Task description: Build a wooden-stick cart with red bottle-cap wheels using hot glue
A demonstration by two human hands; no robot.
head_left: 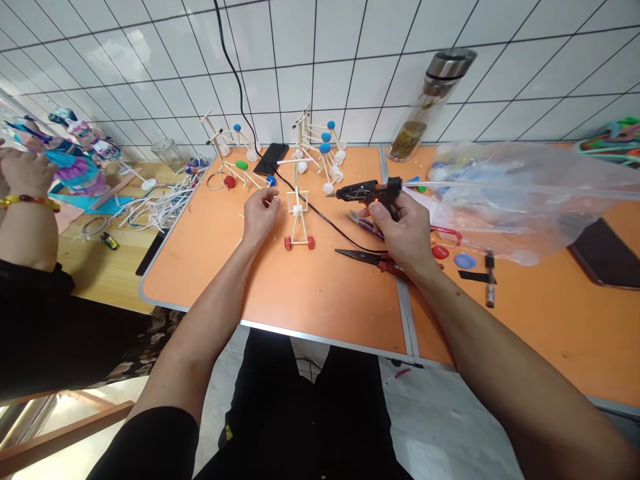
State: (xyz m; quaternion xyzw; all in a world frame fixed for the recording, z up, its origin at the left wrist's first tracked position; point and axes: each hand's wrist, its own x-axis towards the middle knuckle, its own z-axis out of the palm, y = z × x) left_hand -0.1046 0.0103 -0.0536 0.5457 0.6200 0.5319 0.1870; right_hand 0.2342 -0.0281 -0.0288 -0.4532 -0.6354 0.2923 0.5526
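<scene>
My right hand is wrapped round the handle of a black hot glue gun, its nozzle pointing left and a long clear glue stick running out of its back. My left hand rests by the table with fingers curled together; whatever is between the fingertips is too small to make out. Between both hands stands a small wooden-stick model with red wheels and a white block at its middle. Under my right hand lie red-handled pliers and a smaller pair of cutters.
Other stick models with coloured balls stand behind, near a phone. A black cord crosses the orange table. Right are a glass bottle, plastic bag and another phone. A co-worker's hand is at left.
</scene>
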